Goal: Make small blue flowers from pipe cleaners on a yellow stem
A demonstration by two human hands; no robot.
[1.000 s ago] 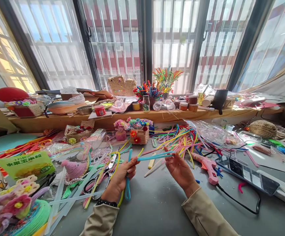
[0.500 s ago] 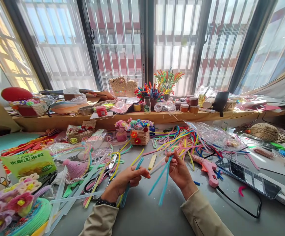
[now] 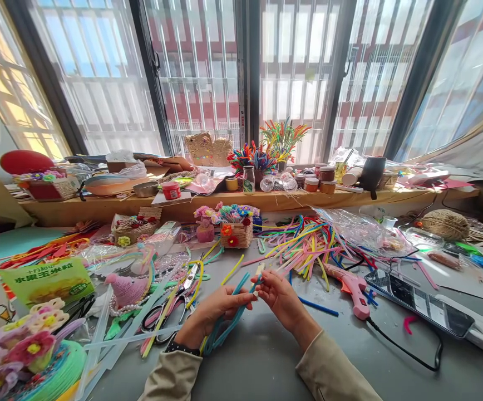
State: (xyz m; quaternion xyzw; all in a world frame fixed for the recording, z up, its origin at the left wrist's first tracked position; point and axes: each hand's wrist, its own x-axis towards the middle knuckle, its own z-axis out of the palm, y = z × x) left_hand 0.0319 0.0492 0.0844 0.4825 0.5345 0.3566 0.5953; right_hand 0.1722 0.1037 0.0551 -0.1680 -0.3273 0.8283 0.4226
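Several light-blue pipe cleaners (image 3: 225,329) are bunched in my left hand (image 3: 214,312), bent into a loop below its closed fingers, with ends poking up past the thumb. My right hand (image 3: 285,301) is close beside it, thumb and fingers pinched on the upper ends of the same blue bundle. Its exact grip is partly hidden by the fingers. Just behind the fingertips lies a small pale-yellow block (image 3: 260,268), mostly covered. To the left of my left hand rest scissors (image 3: 164,317) among strips and pipe cleaners.
A heap of colourful pipe cleaners (image 3: 308,239) lies behind my right hand. On the right are a pink glue gun (image 3: 355,292) with a black cord and a phone (image 3: 420,303). A flower basket (image 3: 237,234) stands at the back; a pink crocheted piece (image 3: 128,289) sits left.
My right hand has moved left and brought its blue pipe cleaners to those in my left hand. A dark-blue pipe cleaner on the table now shows more fully.
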